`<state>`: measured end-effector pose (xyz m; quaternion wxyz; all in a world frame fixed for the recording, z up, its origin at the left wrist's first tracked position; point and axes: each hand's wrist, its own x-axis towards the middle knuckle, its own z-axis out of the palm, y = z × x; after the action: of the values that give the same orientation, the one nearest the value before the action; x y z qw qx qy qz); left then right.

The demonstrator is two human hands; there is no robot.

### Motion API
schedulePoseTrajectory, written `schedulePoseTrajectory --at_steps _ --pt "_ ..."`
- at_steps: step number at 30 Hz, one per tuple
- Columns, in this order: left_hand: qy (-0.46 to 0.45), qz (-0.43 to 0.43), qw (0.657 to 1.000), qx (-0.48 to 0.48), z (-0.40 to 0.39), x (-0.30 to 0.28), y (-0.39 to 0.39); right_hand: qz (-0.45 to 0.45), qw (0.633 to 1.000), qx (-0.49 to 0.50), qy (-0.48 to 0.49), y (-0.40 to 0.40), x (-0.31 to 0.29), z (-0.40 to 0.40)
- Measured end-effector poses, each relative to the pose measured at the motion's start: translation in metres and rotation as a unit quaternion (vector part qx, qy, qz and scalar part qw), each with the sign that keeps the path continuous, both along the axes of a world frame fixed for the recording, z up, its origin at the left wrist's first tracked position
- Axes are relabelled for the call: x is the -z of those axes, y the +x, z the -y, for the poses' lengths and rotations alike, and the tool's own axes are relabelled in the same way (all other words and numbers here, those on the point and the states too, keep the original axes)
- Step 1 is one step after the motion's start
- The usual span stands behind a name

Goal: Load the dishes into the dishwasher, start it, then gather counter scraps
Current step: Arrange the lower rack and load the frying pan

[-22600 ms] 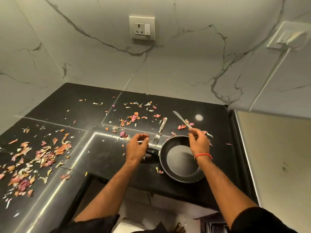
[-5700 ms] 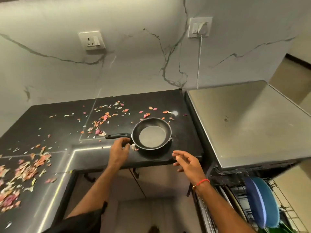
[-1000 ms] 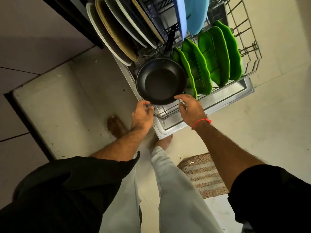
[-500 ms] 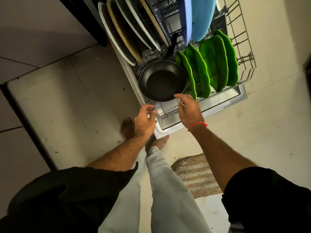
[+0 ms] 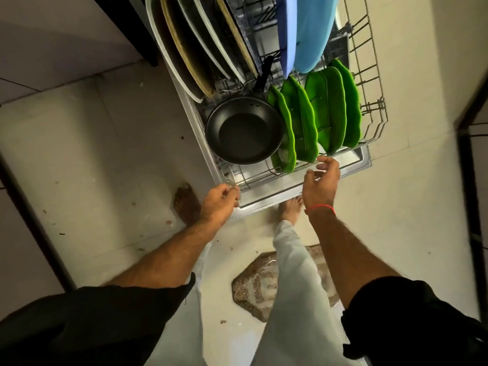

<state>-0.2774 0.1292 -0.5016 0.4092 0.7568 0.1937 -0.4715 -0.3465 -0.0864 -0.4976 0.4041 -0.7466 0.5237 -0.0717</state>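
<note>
The pan (image 5: 244,130) sits in the dishwasher rack (image 5: 375,83), beside the green plates (image 5: 327,109). The left hand (image 5: 217,200) pinches the rack's front corner; the right hand (image 5: 320,180) hovers loosely curled, holding nothing. I would push the rack in evenly with both hands. No writing is readable.
</note>
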Motion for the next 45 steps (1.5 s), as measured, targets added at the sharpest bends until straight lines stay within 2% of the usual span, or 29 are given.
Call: schedulePoseTrajectory --at_steps 3,5,9,13,15,21,25,33,42,45 --pt "0.002 -0.036 0.999 -0.032 0.019 0.010 -0.025 -0.045 0.997 0.041 0.044 -0.016 0.012 0.032" --pt "-0.011 -0.073 0.992 -0.101 0.040 0.015 -0.039 -0.071 0.987 0.088 0.111 -0.020 0.021 0.055" --pt "-0.064 -0.168 0.935 -0.306 0.087 0.019 -0.057 -0.059 0.951 0.154 0.263 -0.023 0.031 0.102" --pt "-0.104 -0.193 0.876 -0.428 0.117 0.021 -0.053 0.007 0.895 0.181 0.407 -0.022 0.026 0.140" --pt "-0.096 -0.202 0.863 -0.454 0.128 0.026 -0.049 0.023 0.872 0.195 0.449 -0.017 0.026 0.156" --pt "-0.054 -0.181 0.858 -0.477 0.153 0.038 -0.038 0.039 0.811 0.249 0.529 -0.004 0.041 0.180" --pt "-0.049 -0.184 0.846 -0.498 0.151 0.040 -0.031 0.076 0.790 0.273 0.543 0.004 0.046 0.176" --pt "-0.101 -0.154 0.838 -0.514 0.140 0.030 0.013 0.093 0.794 0.283 0.530 0.056 0.038 0.176" --pt "-0.132 -0.122 0.849 -0.497 0.138 0.030 0.093 0.128 0.826 0.204 0.510 0.150 0.028 0.178" --pt "-0.143 -0.118 0.852 -0.490 0.141 0.029 0.125 0.144 0.826 0.195 0.509 0.182 0.023 0.180"
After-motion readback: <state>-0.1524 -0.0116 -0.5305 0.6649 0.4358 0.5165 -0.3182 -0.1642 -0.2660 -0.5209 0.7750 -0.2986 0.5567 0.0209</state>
